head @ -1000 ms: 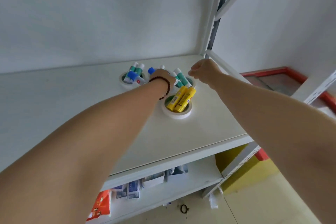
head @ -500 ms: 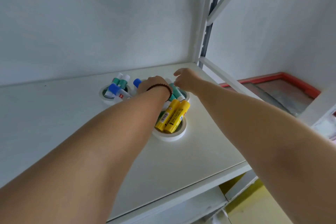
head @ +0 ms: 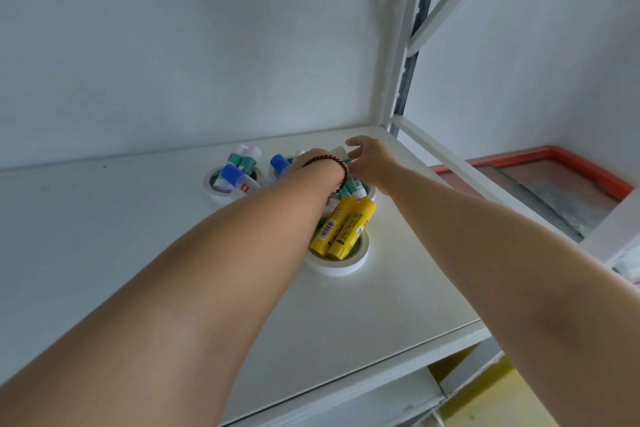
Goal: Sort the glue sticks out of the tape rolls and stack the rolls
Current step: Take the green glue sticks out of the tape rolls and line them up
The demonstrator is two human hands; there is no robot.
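So I'm looking down at a white laminate shelf board (head: 104, 236) with both bare arms stretched out toward the far right corner. Nearest to me is a white tape roll (head: 337, 262) lying flat, with two yellow glue sticks (head: 343, 227) leaning out of its hole side by side, tops pointing away from me. Off to the far left there's another white tape roll (head: 216, 191) stuffed with blue-capped and green-and-white glue sticks (head: 239, 168). Between those, further back, there are more rolls with green-and-white sticks (head: 355, 185) and a blue-capped stick (head: 280, 163) poking up, but my arms cover most of that bit. My left hand (head: 310, 158), the one with the dark red bead bracelet (head: 334, 166) on the wrist, is down among those far sticks; honestly can't tell what it's got hold of or how its fingers are set, the wrist hides them. My right hand (head: 369, 161) is just beside it, fingers loosely curled over the tops of the green-and-white sticks, and I can't tell if it's actually gripping one. The white metal rack upright (head: 403, 55) stands at the far right corner.
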